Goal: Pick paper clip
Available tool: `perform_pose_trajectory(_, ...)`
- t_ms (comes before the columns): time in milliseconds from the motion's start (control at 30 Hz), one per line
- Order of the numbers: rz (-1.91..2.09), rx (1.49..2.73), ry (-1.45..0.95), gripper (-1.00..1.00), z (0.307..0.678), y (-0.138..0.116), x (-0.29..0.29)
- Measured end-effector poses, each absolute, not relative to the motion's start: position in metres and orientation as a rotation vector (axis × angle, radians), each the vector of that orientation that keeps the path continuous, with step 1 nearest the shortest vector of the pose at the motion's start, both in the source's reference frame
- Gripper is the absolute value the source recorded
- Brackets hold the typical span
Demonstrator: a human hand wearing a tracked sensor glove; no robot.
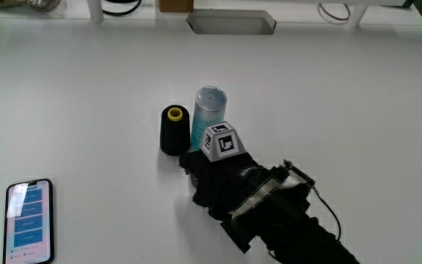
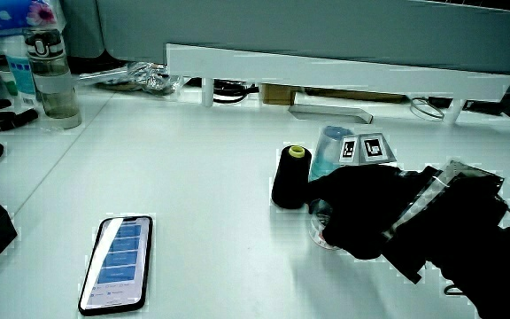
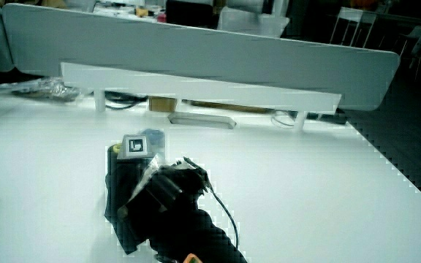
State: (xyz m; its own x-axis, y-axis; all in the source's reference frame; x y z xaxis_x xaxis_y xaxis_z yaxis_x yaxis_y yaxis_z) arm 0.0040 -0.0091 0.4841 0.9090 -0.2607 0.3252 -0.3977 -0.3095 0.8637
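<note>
No paper clip visible to us. Hand (image 1: 215, 180) rests on table (image 1: 86, 88) beside black thread spool (image 1: 174, 130) and blue bottle (image 1: 209, 110); finger state unclear, pick unconfirmed.

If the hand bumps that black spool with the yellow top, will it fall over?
Probably, if bumped hard. The spool stands upright, taller than it is wide, so a knock near its top could tip it. It looks like a cone of thread, likely light. Once down, it might roll in a curve. The hand is right beside it.
</note>
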Motion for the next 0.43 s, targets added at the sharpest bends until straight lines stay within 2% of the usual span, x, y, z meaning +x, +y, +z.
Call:
perform_pose_trajectory(100, 0.169, 1.856, -0.474, 1.00, 0.488, -0.012, 0.017)
perform_pose_trajectory(200, 0.110, 1.923, -0.398, 1.00, 0.485, -0.016, 0.036)
perform_pose_trajectory(433, 0.117, 1.889, -0.288, 1.00, 0.490, -0.022, 0.085)
